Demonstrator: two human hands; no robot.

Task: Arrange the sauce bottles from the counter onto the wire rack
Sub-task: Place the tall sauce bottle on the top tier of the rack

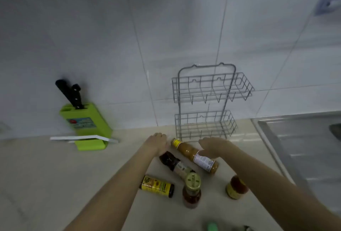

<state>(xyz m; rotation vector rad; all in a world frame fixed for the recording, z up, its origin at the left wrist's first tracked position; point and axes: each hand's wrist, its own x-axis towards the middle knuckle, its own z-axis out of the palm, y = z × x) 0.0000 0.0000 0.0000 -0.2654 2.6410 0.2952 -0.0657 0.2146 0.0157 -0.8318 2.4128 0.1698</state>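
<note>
Before the wire rack (204,101), the left hand (158,143) hovers relaxed and empty just left of the orange sauce bottle (191,153), by its cap. The bottle lies on the tabletop (55,175) at the rack's foot, with the right hand (212,147) spread empty over it.

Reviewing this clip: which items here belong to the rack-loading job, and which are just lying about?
Job: wire rack, yellow-capped bottle, dark bottle, black-and-yellow bottle, gold-lidded bottle, orange jar.
Lying about: green knife block, knives, sink.
</note>
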